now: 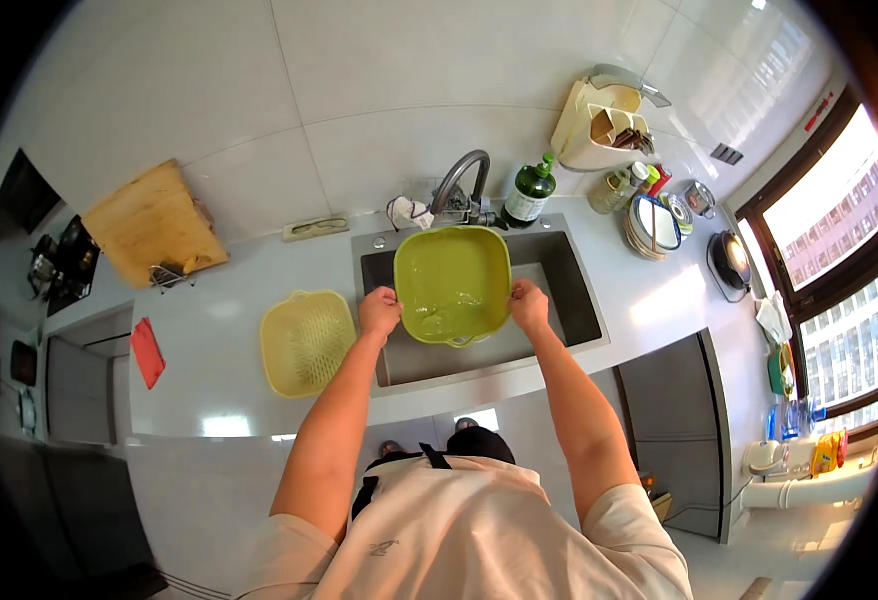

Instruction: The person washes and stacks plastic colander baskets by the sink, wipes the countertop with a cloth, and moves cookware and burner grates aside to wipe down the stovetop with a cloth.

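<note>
Over the dark rectangular sink (572, 288), both hands (380, 312) (529, 305) grip a glossy, round-cornered green basin (454, 258).

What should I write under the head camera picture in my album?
A left hand and a right hand hold a green basin over the sink, with a yellow colander nearby.

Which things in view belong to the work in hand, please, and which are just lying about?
Likely in use:
- green basin, held by left hand and right hand
- sink, below it
- possibly the tap and yellow basket

Seemingly just lying about:
- wooden board
- red item
- pump bottle
</note>
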Demonstrator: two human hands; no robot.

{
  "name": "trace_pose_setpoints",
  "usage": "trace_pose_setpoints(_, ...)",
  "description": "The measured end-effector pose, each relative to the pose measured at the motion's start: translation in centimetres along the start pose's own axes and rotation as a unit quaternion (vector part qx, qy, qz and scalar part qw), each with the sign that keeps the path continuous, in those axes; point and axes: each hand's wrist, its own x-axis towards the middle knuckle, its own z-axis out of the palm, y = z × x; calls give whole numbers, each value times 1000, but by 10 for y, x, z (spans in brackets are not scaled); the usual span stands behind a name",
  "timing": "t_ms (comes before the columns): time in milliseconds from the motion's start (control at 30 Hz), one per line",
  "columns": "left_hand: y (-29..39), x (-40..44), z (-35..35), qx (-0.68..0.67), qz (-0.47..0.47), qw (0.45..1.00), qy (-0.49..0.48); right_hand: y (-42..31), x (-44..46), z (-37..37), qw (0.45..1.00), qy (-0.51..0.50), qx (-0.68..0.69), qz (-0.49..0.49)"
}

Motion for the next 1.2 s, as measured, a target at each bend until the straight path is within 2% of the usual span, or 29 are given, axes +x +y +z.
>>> trace_pose_setpoints(133,4,-7,-6,82,24,995,48,-4,11,8,999,-26,21,-26)
trace_pose_setpoints(233,4,-9,-5,134,79,984,84,0,23,7,998,-36,26,-33)
trace_pose_setpoints(300,3,-12,-2,139,74,984,87,4,26,6,997,-49,36,-37)
trace_pose_setpoints(400,9,-17,-2,164,84,977,104,2,33,0,996,-75,-26,-40)
trace_pose_setpoints(533,22,-24,4,209,96,962,149,4,33,-1,994,-61,-18,-86)
trace_pose_setpoints(800,34,-30,0,188,122,962,157,-2,29,-6,994,-44,3,-102)
trace_pose_setpoints(1033,29,-41,-20,174,141,952,207,-20,18,7,993,-56,11,-99)
trace_pose_setpoints(1200,24,-49,-50,76,118,966,218,-47,6,28,993,-46,46,-95)
